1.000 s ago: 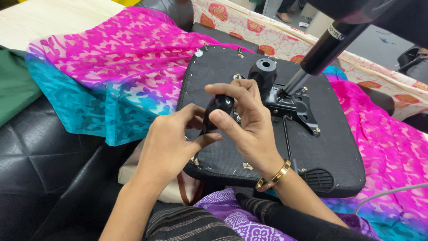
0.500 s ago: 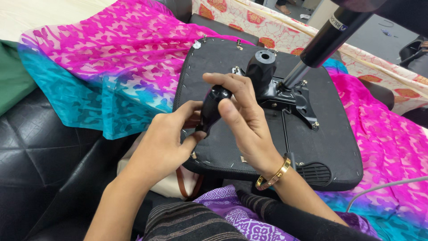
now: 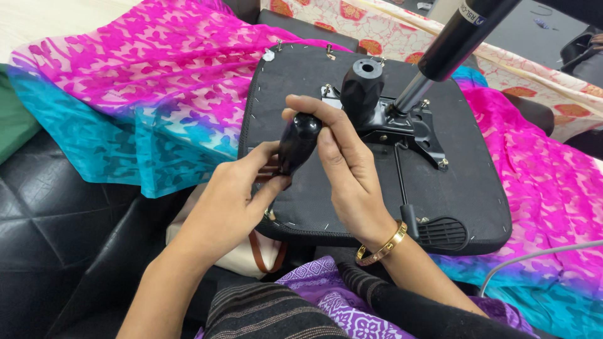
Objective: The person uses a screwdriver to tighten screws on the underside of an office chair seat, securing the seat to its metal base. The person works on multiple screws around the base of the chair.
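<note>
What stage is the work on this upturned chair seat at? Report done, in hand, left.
Done: the metal mechanism plate and gas cylinder sit on the upturned seat.
In hand: the left hand and right hand grip a black screwdriver handle.
Left: bolts stand loose at the far edge.

Bright even indoor light, soft shadows, sharp focus, faint sheen on black leather, no blur

One label only: small white rectangular sticker point(image 3: 472, 14) with dark print, wrapped on the black gas-lift cylinder point(image 3: 461, 37), top right, tilted along the cylinder's slant. No packages, signs or screens in view.
</note>
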